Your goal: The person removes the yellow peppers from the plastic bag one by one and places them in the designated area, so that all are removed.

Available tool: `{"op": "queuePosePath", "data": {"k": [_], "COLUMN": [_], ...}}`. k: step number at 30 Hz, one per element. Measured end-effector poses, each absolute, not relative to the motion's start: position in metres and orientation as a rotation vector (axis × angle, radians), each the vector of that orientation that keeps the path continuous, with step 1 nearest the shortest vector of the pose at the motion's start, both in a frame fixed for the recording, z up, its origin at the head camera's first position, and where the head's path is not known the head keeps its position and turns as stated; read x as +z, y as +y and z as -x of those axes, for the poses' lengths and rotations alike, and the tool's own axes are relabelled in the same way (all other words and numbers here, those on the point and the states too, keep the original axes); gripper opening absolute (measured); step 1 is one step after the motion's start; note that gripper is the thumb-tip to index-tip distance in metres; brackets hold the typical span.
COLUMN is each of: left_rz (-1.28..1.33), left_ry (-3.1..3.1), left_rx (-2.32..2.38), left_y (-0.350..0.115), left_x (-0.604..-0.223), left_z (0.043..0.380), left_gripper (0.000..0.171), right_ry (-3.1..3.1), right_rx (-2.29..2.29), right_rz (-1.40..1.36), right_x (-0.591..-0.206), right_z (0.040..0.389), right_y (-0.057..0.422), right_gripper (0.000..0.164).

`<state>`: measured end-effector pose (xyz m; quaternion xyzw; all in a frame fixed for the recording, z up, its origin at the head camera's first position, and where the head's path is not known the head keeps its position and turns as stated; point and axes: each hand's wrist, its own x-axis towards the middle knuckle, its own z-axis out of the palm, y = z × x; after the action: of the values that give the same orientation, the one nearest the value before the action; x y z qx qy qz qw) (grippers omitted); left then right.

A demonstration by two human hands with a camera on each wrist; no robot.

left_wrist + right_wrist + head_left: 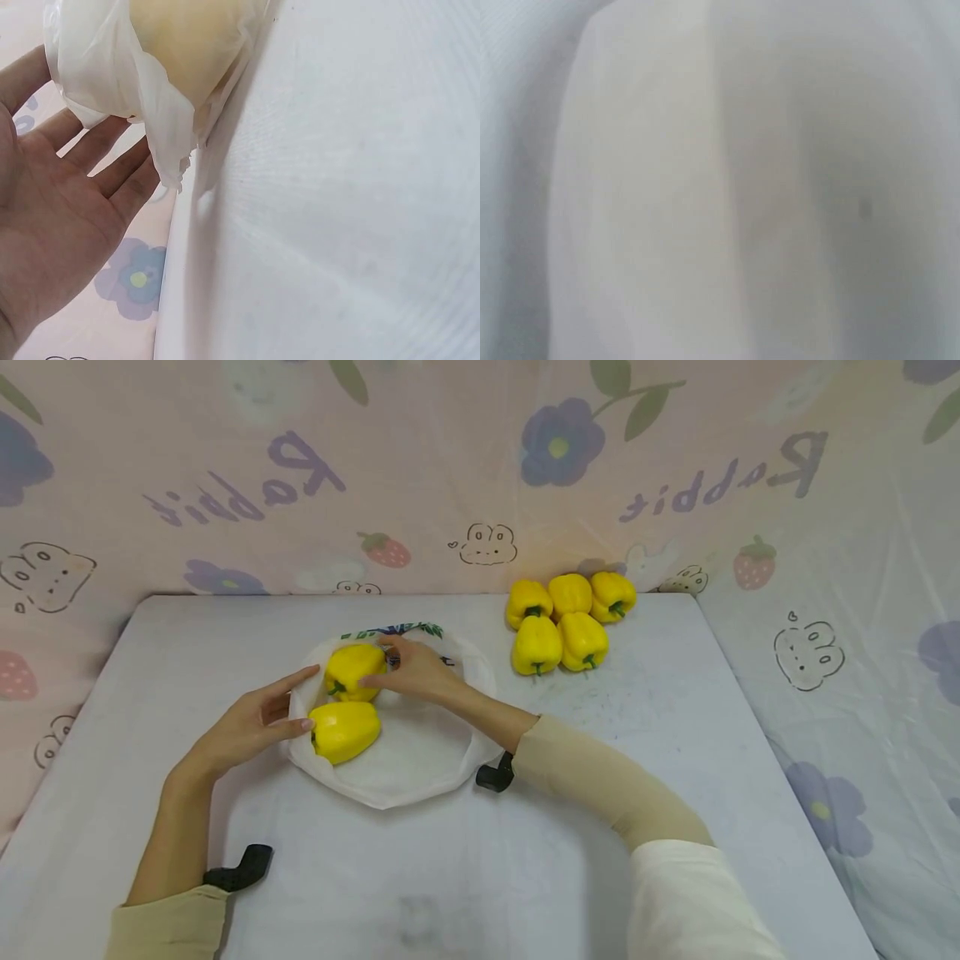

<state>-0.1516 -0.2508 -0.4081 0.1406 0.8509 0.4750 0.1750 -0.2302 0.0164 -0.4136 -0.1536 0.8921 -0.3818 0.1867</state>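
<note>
A white plastic bag point(405, 781) lies on the table with its mouth spread wide. Inside its left part are two yellow bell peppers, a rear one point(352, 670) and a front one point(347, 731). My right hand point(420, 672) reaches over the bag and holds the rear pepper between thumb and fingers. At the bag's left side, my left hand point(247, 727) touches the outer wall with extended fingers, its thumb by the rim. The left wrist view shows the open palm, with fingertips partly behind the bag point(169, 97). Blurred white bag material point(660, 187) fills most of the right wrist view.
Several yellow bell peppers point(537, 645) sit grouped at the back right of the white table point(675, 760). A patterned cloth point(450, 468) hangs behind the table. Black wrist mounts point(251, 867) stick out near both forearms.
</note>
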Motion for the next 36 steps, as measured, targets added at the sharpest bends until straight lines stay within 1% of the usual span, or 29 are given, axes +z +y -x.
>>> {"op": "queuePosePath", "data": {"k": [12, 18, 29, 36], "left_rz": [-0.399, -0.417, -0.433, -0.418], "left_ry": [2.429, 2.423, 2.419, 2.42], "left_rx": [1.321, 1.337, 1.356, 1.347], "left_y": [-0.253, -0.253, -0.252, -0.251], "left_x": [-0.41, -0.41, -0.41, -0.41], "left_z": [0.151, 0.152, 0.152, 0.153], "left_gripper": [0.076, 0.076, 0.074, 0.078], "right_ry": [2.584, 2.601, 2.594, 2.546], "right_rx": [-0.992, -0.963, -0.921, -1.018], "right_rz": [0.417, 0.435, 0.521, 0.538], "right_x": [-0.416, -0.416, -0.413, -0.408], "right_z": [0.229, 0.229, 0.229, 0.231], "right_y": [0.003, 0.001, 0.014, 0.026], "right_gripper": [0.084, 0.082, 0.083, 0.082]}}
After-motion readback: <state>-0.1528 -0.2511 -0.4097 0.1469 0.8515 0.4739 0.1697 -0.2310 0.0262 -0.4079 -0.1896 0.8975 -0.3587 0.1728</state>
